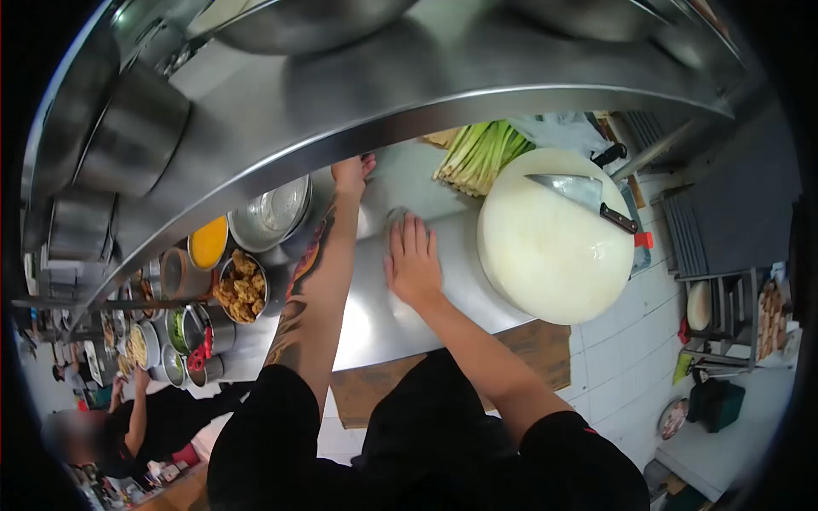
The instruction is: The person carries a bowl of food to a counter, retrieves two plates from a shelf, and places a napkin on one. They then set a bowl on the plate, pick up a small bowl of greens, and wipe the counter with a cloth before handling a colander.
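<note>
My left hand [351, 173] reaches to the far side of the steel counter [383, 319], partly under the shelf edge. Its fingers look curled, and what they hold, if anything, is hidden. My right hand [415, 260] lies flat on the counter, fingers stretched forward, close to a small greyish patch or cloth I cannot make out. To its right sits a round white chopping board [545, 264] with a cleaver [575, 189] on it. Green stalks [481, 157] lie behind the board. Left of my left arm stands a round metal pan [271, 213].
A steel shelf [426, 106] with large pots [132, 128] spans the far side. At left are a bowl of fried pieces [243, 289], an orange-yellow container [208, 243] and red-handled scissors [200, 349]. Another person [128, 426] works at lower left.
</note>
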`<move>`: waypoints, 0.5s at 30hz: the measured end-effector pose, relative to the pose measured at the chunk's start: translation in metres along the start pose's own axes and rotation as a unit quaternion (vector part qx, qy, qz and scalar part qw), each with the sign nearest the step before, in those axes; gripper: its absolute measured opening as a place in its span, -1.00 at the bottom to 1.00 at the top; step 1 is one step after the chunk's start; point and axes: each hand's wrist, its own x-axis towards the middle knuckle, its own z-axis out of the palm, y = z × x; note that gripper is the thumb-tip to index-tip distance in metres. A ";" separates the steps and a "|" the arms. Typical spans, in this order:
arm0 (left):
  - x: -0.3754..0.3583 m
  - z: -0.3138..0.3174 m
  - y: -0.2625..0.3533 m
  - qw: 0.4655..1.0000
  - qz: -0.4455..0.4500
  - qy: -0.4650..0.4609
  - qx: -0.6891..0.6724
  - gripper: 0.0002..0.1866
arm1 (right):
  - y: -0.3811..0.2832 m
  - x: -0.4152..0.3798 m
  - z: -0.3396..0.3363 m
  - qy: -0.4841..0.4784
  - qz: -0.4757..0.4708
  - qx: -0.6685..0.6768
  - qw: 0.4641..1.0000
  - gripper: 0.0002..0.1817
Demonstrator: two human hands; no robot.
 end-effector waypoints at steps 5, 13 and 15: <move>-0.100 -0.055 -0.012 0.986 -0.080 -0.085 -0.121 -0.71 | -0.001 0.050 0.020 0.023 0.046 -0.065 0.997 -0.29; -0.322 -0.186 0.010 0.989 -0.133 0.022 -0.067 -0.66 | 0.010 0.121 0.065 0.088 0.003 -0.129 0.988 -0.28; -0.349 -0.212 -0.002 0.988 -0.126 0.062 -0.064 -0.70 | 0.011 0.154 0.080 0.102 -0.016 -0.142 0.985 -0.28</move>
